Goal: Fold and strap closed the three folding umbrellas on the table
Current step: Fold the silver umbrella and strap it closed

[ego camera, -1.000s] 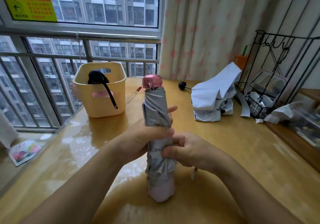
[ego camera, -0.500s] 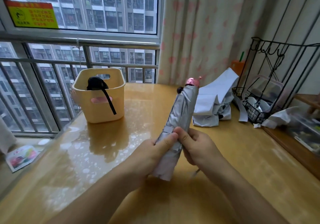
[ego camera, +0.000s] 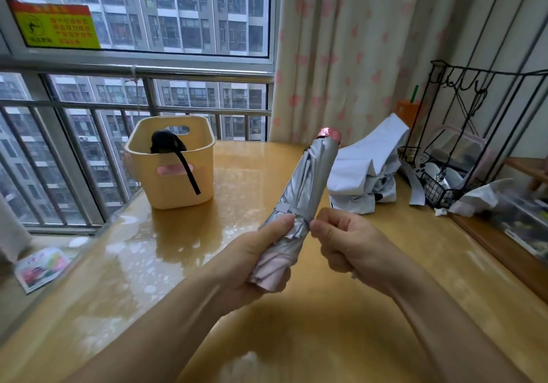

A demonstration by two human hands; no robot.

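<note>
2 bare forearms reach in from the bottom of the frame over the glossy, honey-coloured bench (ego camera: 296, 341), whose smooth top carries pale reflections. The left hand (ego camera: 252, 255) is wrapped round the lower end of the silver umbrella (ego camera: 308, 187), fingers curled behind it and thumb laid along the crinkled cloth. The right hand (ego camera: 344, 243) is curled into a loose fist. Its thumb and forefinger pinch at the umbrella's side, where the canopy is cinched narrow. Whether they hold a strap end or a fold of cloth cannot be told.

The umbrella is held above the bench at mid-frame as a slim roll tilted up and to the right. It is metallic silver outside and soft pink at the bunched bottom edge, with a rounded pink cap (ego camera: 329, 133) at its far tip.

Farther back, left of centre, a pale yellow plastic basket (ego camera: 166, 193) with rounded corners and slot handles stands on the bench. A black umbrella (ego camera: 166, 142) sits in it, its flat black strap (ego camera: 189, 175) draped over the front wall. Right of centre, a white umbrella (ego camera: 364, 169) lies loose in angular creases. Just beyond it, at the right edge, stands a black wire rack (ego camera: 436, 193). Behind everything are a metal window railing (ego camera: 178, 71) and a cream curtain (ego camera: 355, 42) dotted with pink.
</note>
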